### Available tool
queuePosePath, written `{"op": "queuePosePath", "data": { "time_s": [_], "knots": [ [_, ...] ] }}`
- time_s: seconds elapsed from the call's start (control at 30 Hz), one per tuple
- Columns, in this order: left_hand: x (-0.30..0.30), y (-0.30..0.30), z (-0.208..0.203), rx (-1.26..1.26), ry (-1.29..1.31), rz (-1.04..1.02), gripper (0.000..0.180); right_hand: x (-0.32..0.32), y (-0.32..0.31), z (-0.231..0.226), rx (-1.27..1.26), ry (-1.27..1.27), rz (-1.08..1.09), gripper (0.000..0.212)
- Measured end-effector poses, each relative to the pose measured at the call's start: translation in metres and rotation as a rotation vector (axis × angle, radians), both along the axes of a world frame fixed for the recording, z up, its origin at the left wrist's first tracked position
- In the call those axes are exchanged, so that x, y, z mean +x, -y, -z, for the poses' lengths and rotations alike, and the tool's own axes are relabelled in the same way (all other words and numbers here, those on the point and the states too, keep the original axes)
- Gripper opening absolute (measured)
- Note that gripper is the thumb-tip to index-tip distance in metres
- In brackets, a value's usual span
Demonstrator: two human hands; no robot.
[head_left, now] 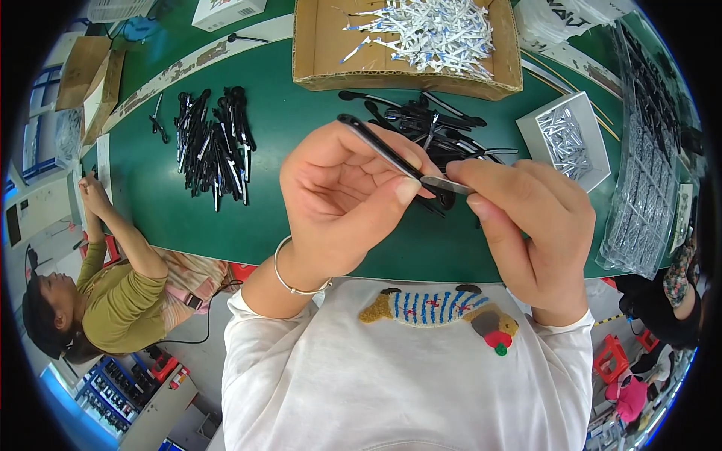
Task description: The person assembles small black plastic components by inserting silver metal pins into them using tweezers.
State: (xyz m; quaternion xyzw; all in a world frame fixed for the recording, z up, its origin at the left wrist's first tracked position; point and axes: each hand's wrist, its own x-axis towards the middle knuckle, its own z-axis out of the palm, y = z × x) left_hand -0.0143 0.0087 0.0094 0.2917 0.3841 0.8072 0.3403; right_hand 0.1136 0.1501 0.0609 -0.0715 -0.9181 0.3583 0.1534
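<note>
My left hand [346, 192] pinches a slim black part [380, 146] with a rounded end and a silver face, held slantwise above the table. My right hand [526, 218] grips a small flat silver strip [446, 184] between thumb and fingers. Its tip meets the black part beside my left thumb; whether the two are joined, I cannot tell. Behind my hands lies a loose heap of similar black parts [451, 143], partly hidden by my fingers. To the right stands a white box [532, 139] with many small silver strips [564, 143] inside.
A cardboard box [316, 71] of white and blue paper scraps [436, 37] stands at the back. More black parts [214, 146] lie sorted on the left. Stacked clear plastic trays [639, 203] line the right edge. A co-worker [120, 293] sits at the left.
</note>
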Motion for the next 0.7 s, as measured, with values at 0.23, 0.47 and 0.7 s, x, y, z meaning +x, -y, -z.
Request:
{"op": "queuePosePath", "data": {
  "time_s": [0.23, 0.47, 0.7],
  "knots": [
    [0.0, -0.001, 0.002, 0.044, -0.081, -0.043, 0.017, -0.001, -0.002, 0.006, 0.024, -0.073, -0.01, 0.021],
    [-0.001, 0.0, 0.001, 0.112, -0.24, -0.034, 0.016, 0.001, -0.009, 0.008, 0.143, -0.237, -0.084, 0.026],
    [0.0, 0.002, -0.008, -0.053, -0.379, -0.087, 0.016, 0.004, -0.009, 0.001, 0.333, -0.195, -0.1, 0.026]
  ]
}}
